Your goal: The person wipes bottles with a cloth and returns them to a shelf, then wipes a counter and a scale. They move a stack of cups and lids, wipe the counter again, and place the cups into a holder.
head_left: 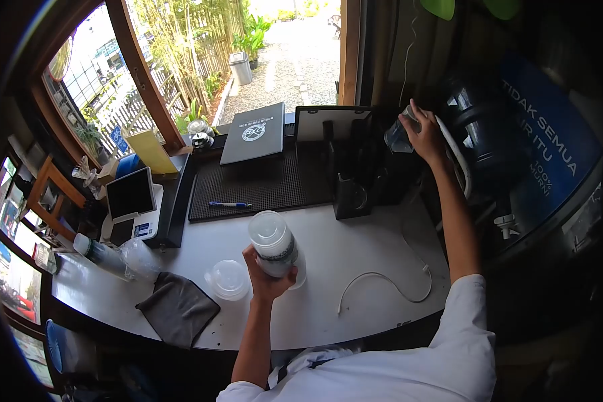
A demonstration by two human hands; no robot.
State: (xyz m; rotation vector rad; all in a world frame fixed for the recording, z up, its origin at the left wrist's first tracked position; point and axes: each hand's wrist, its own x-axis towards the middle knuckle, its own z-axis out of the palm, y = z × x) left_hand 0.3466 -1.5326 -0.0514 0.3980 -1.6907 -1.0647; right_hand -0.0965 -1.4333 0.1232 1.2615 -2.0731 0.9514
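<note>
Head view: a person stands at a pale counter [355, 248] with both arms out.
Left hand [266, 275]: centre of frame, grip wrapped round a lidded cup [273, 241], which is tilted; whether its base rests on the counter is unclear.
Right hand [425, 137]: upper right, grip holding a small clear container [395, 137] beside the blue water jug [489, 134].
Risk: with attention split between the hands, the tilted cup could slip or leak towards the white cable [388, 285].
Room: the counter is bare between cup and cable. A spare dome lid [228, 278] and a dark cloth [178, 309] crowd the lower-left edge.
</note>
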